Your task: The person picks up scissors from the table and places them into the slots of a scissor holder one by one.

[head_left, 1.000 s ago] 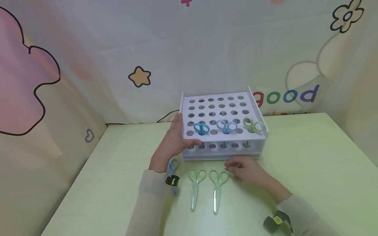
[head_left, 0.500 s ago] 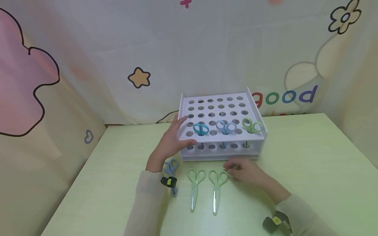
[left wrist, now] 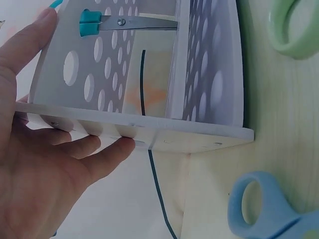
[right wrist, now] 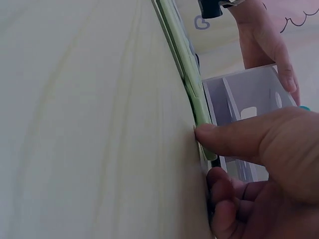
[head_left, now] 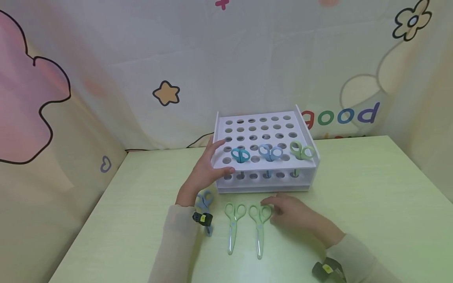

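My left hand [head_left: 202, 171] grips the left side of a white perforated rack [head_left: 255, 167], thumb on its front edge and fingers along the outer side panel. My right hand [head_left: 293, 212] pinches the handle of the right-hand pair of green scissors [head_left: 260, 230], which lies flat on the table; the thumb touches its ring end in the right wrist view. Another green pair of scissors [head_left: 232, 228] lies beside it. Standing blades-down in the rack's front holes are teal scissors [head_left: 240, 155], light blue scissors [head_left: 271, 154] and green scissors [head_left: 301, 151].
Blue scissors [head_left: 204, 203] lie on the table [head_left: 141, 236], partly hidden by the left wrist and its camera [head_left: 203, 219]. Behind the rack hangs a printed curtain [head_left: 247, 63]. A dark cable [head_left: 200, 139] runs along the table's back edge.
My right hand has moved slightly left onto the handle of the right-hand green scissors, which have shifted a little. The left fingers have spread, with fingertips now over the rack's left edge.
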Available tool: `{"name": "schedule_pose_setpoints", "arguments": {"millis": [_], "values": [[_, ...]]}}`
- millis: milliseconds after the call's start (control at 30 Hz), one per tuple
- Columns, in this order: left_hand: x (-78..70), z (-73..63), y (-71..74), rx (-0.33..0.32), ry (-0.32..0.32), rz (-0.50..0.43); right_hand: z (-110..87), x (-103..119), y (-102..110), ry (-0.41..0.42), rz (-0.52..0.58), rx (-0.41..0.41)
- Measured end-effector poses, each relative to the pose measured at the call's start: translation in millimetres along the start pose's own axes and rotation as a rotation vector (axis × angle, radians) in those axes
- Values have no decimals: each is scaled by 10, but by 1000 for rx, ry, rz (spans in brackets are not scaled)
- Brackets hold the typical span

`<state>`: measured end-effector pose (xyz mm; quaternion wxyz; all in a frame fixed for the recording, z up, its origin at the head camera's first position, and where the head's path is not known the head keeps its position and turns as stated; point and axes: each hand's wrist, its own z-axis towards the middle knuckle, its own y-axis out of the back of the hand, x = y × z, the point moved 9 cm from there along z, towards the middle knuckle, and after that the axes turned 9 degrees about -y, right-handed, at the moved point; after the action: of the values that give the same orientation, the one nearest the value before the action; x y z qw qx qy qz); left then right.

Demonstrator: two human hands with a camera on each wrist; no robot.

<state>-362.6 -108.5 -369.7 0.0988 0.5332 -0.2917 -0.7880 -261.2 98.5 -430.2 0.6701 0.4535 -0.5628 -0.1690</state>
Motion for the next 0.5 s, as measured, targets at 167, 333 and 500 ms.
{"name": "schedule_pose_setpoints", "arguments": {"millis": [167,333,500], "values": [[16,1,-8,-1,1,-15,-14,31,-24,-1,-35,13],[20,1,-5,-1,-4,-22,2,1,-30,-35,-38,26],[12,-4,-5,2,-9,-22,22,-71,-29,-39,-4,58]]}}
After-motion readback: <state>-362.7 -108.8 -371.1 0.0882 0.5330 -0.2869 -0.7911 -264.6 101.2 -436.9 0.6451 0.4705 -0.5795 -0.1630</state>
